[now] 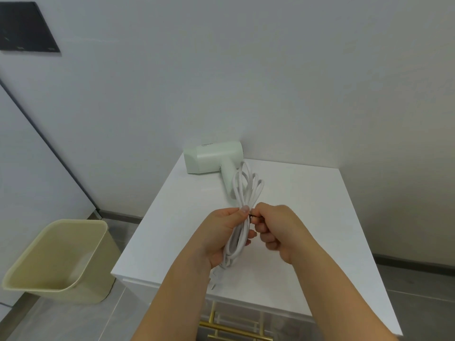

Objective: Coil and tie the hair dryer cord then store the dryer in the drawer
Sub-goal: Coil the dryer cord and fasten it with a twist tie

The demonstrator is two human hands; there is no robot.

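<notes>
Brass-coloured drawer handles (229,327) sit lowest in view, under the near edge of the white worktop (320,205). Above the worktop the left hand (221,235) grips the coiled white cord (245,190) round its middle, with loops rising past the fingers and the plug (214,279) hanging by the wrist. The right hand (275,230) is curled and pinches a small dark tie (252,216) against the bundle. A pale green hair dryer (214,156) lies on its side at the worktop's far edge, by the wall (the print on its body is too small to read). A beige waste bin (56,254) stands on the floor to the left, its inner walls showing.
</notes>
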